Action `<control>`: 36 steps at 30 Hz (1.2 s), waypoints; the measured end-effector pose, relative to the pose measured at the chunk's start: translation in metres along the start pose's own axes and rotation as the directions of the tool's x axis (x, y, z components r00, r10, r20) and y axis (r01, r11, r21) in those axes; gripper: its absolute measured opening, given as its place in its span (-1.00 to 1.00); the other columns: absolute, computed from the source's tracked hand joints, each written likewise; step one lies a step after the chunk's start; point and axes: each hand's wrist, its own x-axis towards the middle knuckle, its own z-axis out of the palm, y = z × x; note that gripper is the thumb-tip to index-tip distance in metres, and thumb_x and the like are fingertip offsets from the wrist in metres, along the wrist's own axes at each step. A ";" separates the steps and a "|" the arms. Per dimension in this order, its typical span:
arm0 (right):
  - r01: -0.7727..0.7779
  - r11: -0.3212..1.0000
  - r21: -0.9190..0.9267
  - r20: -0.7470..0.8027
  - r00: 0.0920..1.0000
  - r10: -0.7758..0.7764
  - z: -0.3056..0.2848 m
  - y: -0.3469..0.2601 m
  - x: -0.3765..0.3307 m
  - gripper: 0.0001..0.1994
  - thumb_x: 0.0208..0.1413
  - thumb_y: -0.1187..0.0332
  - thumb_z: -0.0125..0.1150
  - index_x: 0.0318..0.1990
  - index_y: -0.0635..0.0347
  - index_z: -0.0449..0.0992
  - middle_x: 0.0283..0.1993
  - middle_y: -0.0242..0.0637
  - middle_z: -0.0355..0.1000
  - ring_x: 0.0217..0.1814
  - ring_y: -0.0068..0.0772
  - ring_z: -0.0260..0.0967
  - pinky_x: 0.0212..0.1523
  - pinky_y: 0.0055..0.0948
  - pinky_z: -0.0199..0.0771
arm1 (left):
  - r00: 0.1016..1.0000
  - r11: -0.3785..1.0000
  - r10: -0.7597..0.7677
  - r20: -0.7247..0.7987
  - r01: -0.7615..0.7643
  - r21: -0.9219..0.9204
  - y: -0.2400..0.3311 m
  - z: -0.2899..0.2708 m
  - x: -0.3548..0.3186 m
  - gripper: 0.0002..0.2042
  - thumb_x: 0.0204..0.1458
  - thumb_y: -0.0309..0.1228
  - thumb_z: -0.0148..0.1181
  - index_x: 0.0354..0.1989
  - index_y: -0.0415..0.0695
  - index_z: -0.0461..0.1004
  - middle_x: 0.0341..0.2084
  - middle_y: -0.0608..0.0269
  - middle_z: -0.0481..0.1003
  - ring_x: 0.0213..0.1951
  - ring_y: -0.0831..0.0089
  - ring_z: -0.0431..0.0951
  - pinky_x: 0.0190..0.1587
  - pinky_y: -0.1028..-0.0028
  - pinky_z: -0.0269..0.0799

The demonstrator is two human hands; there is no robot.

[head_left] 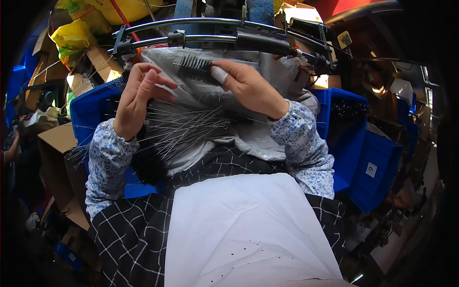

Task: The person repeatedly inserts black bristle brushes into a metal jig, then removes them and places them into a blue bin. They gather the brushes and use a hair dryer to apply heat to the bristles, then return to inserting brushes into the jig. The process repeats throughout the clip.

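Note:
My right hand [246, 86] pinches a short black bristle brush [193, 69] between thumb and fingers, its bristles pointing left. A white wrap covers part of that thumb. To the left of the brush, my left hand [136, 98] is raised with its fingers bent and apart, and nothing shows in it. Below the hands lies a loose pile of thin wire-stemmed brushes [186, 126], some stems ending in small loops. Their black bristle ends [149, 162] bunch together at the left, beneath my left forearm. Grey cloth [272, 138] lies under the pile.
A metal rail frame with a dark cylinder [263, 42] crosses beyond my hands. Blue bins stand at the left [91, 105] and right [342, 143]; the right one holds black bristled pieces [349, 111]. An open cardboard box [55, 158] and yellow bags [71, 38] are at left.

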 end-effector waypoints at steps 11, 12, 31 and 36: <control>-0.403 0.430 -0.808 -0.560 0.753 -0.346 -0.104 0.096 0.074 -0.75 -0.03 0.20 -0.04 -0.18 -0.12 0.44 -0.32 -0.30 0.43 -0.25 -0.24 0.31 -0.20 -0.26 0.22 | 0.947 0.642 0.043 -0.317 0.217 0.735 -0.032 -0.091 -0.065 -0.86 -0.04 -0.41 0.02 -0.45 -0.24 0.31 -0.61 0.25 0.25 -0.54 0.47 0.24 -0.46 0.59 0.17; -0.406 0.429 -0.807 -0.561 0.753 -0.343 -0.105 0.096 0.074 -0.75 -0.03 0.19 -0.04 -0.18 -0.12 0.44 -0.32 -0.30 0.43 -0.25 -0.24 0.31 -0.19 -0.25 0.22 | 0.941 0.694 0.026 -0.338 0.227 0.683 -0.035 -0.092 -0.066 -0.86 -0.06 -0.41 0.04 -0.42 -0.23 0.33 -0.60 0.26 0.28 -0.52 0.45 0.27 -0.43 0.56 0.18; -0.331 0.462 -0.823 -0.525 0.753 -0.397 -0.117 0.124 0.104 -0.68 -0.06 0.43 -0.23 -0.20 -0.13 0.43 -0.24 -0.41 0.35 -0.01 -0.22 0.13 -0.05 -0.08 0.04 | 0.564 0.887 0.433 -0.703 -0.407 0.220 -0.006 -0.138 -0.071 -0.79 0.10 -0.35 -0.20 -0.27 -0.25 0.26 -0.38 0.16 0.36 -0.31 0.44 0.37 -0.17 0.52 0.26; -0.541 0.237 -0.807 -0.589 0.714 -0.378 -0.121 0.115 0.072 -0.55 -0.13 0.13 0.04 -0.01 -0.04 0.29 -0.12 -0.28 0.34 0.04 -0.24 0.10 -0.06 -0.04 0.02 | 0.372 0.719 0.692 -0.619 -0.436 0.542 0.039 -0.164 -0.089 -0.87 -0.02 -0.58 -0.09 -0.29 -0.31 0.30 -0.31 0.12 0.35 -0.25 0.37 0.39 -0.10 0.42 0.29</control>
